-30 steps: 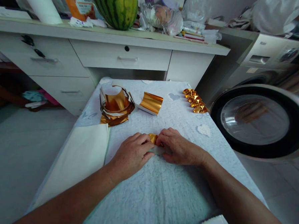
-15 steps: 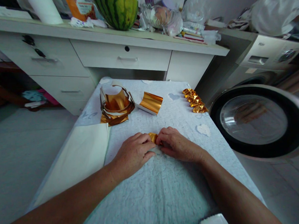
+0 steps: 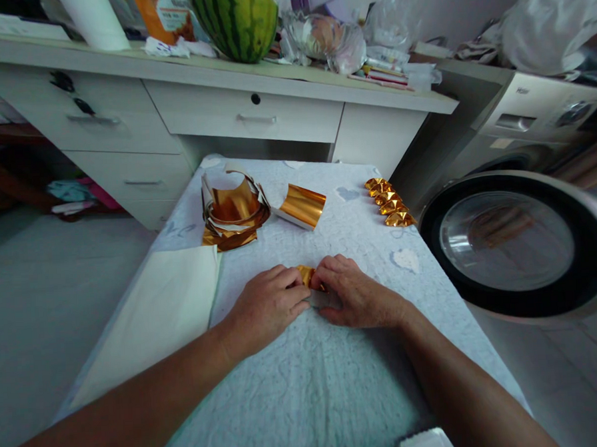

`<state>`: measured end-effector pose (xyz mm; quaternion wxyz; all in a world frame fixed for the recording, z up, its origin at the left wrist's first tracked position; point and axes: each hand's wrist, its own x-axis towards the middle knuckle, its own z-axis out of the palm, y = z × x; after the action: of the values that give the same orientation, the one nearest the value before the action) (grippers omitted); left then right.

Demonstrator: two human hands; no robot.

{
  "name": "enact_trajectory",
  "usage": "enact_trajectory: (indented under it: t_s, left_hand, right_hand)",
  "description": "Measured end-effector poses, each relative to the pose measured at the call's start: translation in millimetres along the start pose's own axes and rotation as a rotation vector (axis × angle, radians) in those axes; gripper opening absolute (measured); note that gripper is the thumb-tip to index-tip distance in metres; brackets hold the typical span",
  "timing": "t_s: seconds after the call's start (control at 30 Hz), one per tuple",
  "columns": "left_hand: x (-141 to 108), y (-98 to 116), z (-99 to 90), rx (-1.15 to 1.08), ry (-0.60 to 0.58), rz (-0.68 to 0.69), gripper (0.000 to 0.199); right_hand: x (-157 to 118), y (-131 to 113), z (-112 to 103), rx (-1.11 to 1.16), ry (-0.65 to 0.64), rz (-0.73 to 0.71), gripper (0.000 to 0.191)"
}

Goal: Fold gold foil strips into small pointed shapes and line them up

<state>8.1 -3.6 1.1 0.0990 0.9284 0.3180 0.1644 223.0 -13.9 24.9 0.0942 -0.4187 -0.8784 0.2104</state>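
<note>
We take the cloth-covered table (image 3: 307,383) as our landmark. Beyond its far end stands a white desk (image 3: 243,113) with drawers, and a striped watermelon (image 3: 235,20) sits on the desk top among bags and clutter. Off the table's right side a washing machine (image 3: 537,111) stands with its round door (image 3: 510,242) swung open toward us.

On the table itself, at the far left, lies a loose coil of gold foil strips (image 3: 232,210); just to the right of that coil rests a curled gold sheet (image 3: 302,204). Along the far right edge of the table a short row of folded gold pieces (image 3: 390,202) lies lined up, touching one another.

At the table's middle our left hand (image 3: 265,308) and right hand (image 3: 359,293) come together over a small gold foil piece (image 3: 307,276), which is pressed flat against the cloth. Both hands are closed on it: the fingertips of each pinch its ends, and only a sliver of gold shows between them.

We judge this foil piece to be very light, thin and slick, quick to crease and easy to tear or crush. It seems best held at its edges or folded corners with light fingertip pressure, with the cloth beneath as backing
</note>
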Motion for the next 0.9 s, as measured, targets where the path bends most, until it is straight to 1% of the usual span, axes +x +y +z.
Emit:
enact_trajectory:
  t_s: [0.17, 0.33, 0.43, 0.53, 0.77, 0.83, 0.9]
  left_hand:
    - [-0.7, 1.4, 1.4, 0.128, 0.015, 0.052, 0.014]
    - [-2.3, 3.6, 1.5, 0.188, -0.027, 0.049, 0.012]
    - [-2.8, 5.2, 0.4, 0.197, -0.036, 0.067, 0.013]
    - [-1.7, 4.6, -2.2, 0.209, -0.019, 0.068, 0.012]
    - [1.6, 0.6, -11.1, 0.246, -0.033, -0.053, 0.011]
    - [1.4, 1.0, -11.4, 0.204, -0.041, -0.084, 0.011]
    - [0.7, 1.5, -10.5, 0.117, -0.048, -0.119, 0.010]
  right_hand:
    - [-0.5, 0.3, -0.4, 0.006, -0.004, 0.005, 0.035]
    - [-0.1, -1.3, -1.0, 0.013, 0.013, 0.010, 0.023]
    - [1.6, -3.6, 1.1, 0.015, 0.038, 0.035, 0.021]
    - [3.6, -5.7, 5.5, 0.025, 0.070, 0.055, 0.019]
    - [9.6, -8.5, 17.6, 0.060, 0.159, 0.033, 0.015]
    - [11.4, -8.7, 19.6, 0.070, 0.174, 0.024, 0.013]
    - [12.7, -8.8, 20.5, 0.085, 0.187, 0.018, 0.014]
